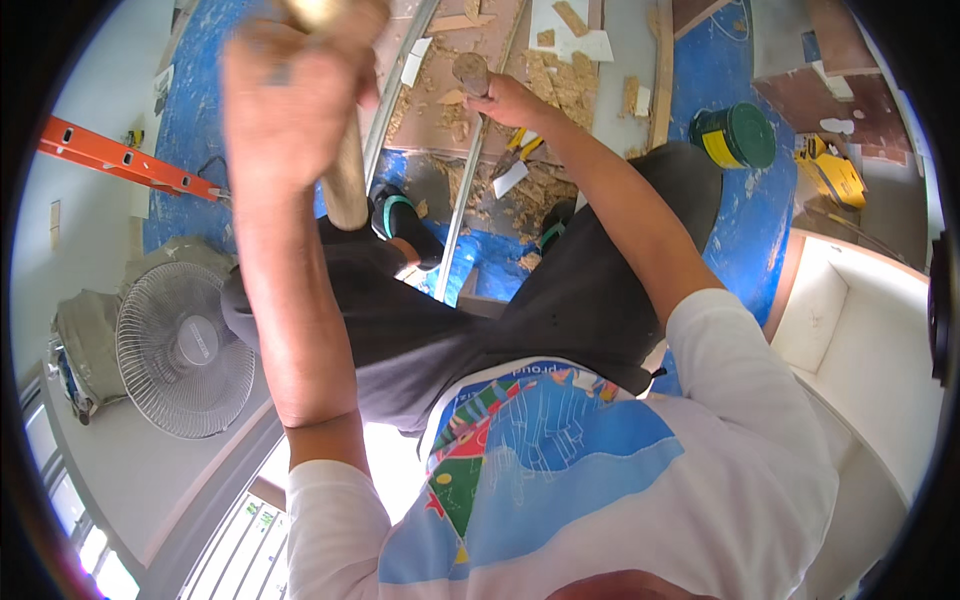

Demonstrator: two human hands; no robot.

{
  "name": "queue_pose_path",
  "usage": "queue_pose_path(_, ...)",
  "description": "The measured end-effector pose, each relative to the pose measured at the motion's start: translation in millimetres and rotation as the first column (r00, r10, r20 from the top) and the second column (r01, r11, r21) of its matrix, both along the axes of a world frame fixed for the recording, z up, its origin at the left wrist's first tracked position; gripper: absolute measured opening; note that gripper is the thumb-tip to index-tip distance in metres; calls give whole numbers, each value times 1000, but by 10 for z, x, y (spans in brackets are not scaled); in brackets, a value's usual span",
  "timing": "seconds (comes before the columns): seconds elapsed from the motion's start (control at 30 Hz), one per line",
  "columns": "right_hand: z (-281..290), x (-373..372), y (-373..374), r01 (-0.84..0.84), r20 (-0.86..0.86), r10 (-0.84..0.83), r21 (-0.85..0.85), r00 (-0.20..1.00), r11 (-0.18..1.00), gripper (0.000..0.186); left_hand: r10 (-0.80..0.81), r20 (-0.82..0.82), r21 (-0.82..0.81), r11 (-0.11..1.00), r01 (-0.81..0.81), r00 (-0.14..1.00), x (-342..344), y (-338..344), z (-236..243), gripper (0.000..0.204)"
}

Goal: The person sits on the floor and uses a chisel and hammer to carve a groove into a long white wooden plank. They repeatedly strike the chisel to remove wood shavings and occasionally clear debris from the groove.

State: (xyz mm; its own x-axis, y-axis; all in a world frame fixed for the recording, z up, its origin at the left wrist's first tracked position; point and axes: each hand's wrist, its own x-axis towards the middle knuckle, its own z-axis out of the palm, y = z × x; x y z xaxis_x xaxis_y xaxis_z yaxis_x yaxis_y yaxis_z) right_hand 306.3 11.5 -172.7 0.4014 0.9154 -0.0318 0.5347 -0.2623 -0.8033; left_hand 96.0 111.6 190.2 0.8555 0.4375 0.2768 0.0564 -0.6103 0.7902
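Left hand (290,110), blurred, grips a wooden handle (346,187), held high; off to its right, the right hand (512,103) clasps a blunt-ended tool (470,69), butt up, over the chip-strewn panel (425,133), inside its near edge.

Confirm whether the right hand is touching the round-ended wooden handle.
Touching. The head view shows the right hand gripping the wooden handle just below its round end, no gap visible between them.

Round fan (185,350), green bucket (750,137)
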Motion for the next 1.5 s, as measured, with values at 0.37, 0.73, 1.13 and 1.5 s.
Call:
queue_pose_path(0.37, -114, -288, -39, 35, 9, -35, 53, 999, 998, 45, 32, -257, -287, 952, -108, 966, -1, 79, -884, 16)
queue_pose_path(0.73, 197, -34, 59, 18, -16, -18, -26, 1000, 1000, 52, 263, -658, 184, 965, -188, 706, 163, 990, -3638, 31)
queue_pose_path(1.13, 158, -227, -58, 247, -64, -249, -38, 966, 968, 40, -29, -462, -629, 716, -304, 886, 931, 1240, -3621, 62)
queue_pose_path(1.5, -414, -1270, -212, 881, -443, -788, 8, 427, 472, 59, 110, -864, 496, 361, 790, 492, 1318, 227, -1498, 33)
